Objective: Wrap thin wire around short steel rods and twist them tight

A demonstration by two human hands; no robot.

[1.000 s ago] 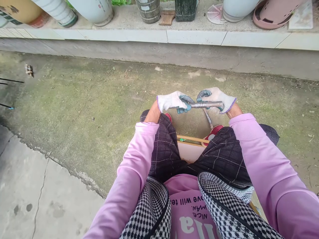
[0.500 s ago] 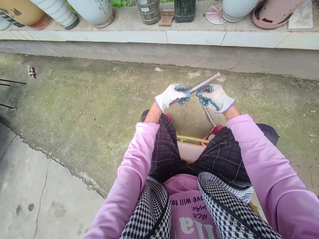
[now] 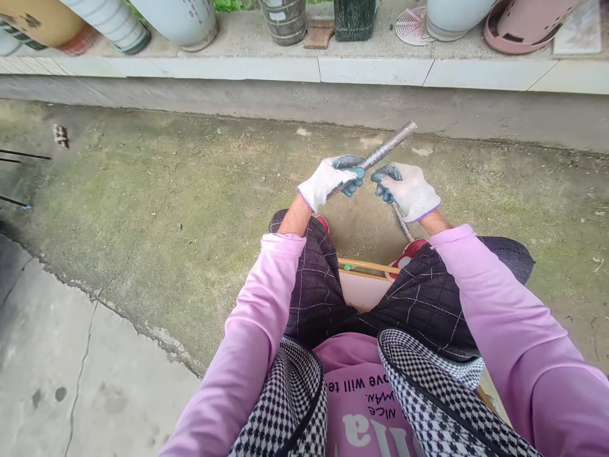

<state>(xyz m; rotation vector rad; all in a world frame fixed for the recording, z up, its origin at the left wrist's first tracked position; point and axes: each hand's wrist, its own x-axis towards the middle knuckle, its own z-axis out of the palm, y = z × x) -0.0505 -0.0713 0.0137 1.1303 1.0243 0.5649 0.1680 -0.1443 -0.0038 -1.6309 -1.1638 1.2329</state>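
Observation:
My left hand (image 3: 335,181), in a white glove with blue-grey coated fingers, is closed around a stick (image 3: 403,132) whose middle is wrapped in silvery wire (image 3: 377,156). The stick slants up to the right, its far end bare. My right hand (image 3: 406,189), gloved the same way, is just right of the wrapped part and apart from the stick. Its fingers are pinched together; whatever they hold is too small to make out. Below it, a second thin stick (image 3: 403,223) leans down toward my red shoe (image 3: 415,249), its upper end hidden behind the right glove.
Ahead runs a low tiled ledge (image 3: 276,68) with several plant pots (image 3: 354,19) on it. Between my knees is a pale seat with a yellow frame (image 3: 364,289). Thin black rods (image 3: 23,154) jut in at the left over the mossy concrete ground (image 3: 190,190).
My right hand has drawn down and slightly left, off the stick's wrapped part. The stick's far end has tilted up a little in my left hand.

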